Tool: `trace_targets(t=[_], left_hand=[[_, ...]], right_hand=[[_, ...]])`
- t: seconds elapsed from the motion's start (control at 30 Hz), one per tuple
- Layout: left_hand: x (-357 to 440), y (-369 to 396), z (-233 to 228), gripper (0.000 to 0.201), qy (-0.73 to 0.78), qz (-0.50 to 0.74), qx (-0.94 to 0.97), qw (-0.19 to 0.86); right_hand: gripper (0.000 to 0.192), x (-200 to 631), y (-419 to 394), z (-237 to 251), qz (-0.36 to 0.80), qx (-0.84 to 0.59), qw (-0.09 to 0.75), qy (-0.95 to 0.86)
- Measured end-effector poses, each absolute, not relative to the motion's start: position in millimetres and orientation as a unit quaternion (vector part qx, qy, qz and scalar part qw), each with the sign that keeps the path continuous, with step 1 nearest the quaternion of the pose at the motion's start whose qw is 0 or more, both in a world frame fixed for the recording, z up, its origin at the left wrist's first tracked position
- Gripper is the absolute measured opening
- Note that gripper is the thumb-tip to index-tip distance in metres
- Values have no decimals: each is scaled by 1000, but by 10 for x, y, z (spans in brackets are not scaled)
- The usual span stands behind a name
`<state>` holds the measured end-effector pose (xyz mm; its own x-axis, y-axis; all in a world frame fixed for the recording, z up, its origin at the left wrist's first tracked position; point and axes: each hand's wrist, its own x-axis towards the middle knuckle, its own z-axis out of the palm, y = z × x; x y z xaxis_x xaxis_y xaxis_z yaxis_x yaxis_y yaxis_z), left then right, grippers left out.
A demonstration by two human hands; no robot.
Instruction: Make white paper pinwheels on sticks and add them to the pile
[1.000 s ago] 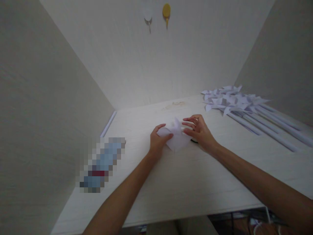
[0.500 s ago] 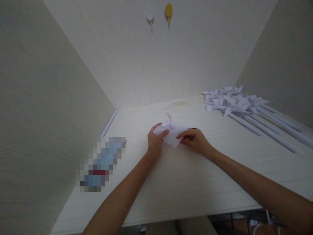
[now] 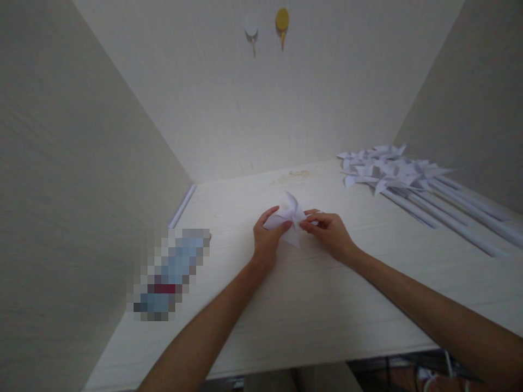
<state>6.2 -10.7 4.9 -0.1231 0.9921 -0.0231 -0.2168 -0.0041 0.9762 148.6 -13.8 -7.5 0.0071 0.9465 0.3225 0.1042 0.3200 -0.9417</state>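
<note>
Now both hands are pinching the white paper pinwheel (image 3: 291, 218) at frame centre, left hand (image 3: 267, 239) and right hand (image 3: 330, 234) fingers clamped on its gathered points, which are standing tighter than a moment ago, just above the counter (image 3: 310, 305), suggesting the folding is nearing completion.

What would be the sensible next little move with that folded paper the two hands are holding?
Probably pinch the centre tighter. The left hand and right hand both hold the white paper pinwheel head, its blades gathered at the middle, with no stick on it yet, unlike the finished pinwheels on the table.
</note>
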Motion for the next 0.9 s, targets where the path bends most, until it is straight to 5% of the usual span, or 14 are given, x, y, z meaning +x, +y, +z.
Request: trace_targets(t=[0.9], left_hand=[[149, -187, 77, 43, 488, 559, 449, 498]], right_hand=[[20, 1475, -140, -142, 432, -436, 602, -510]])
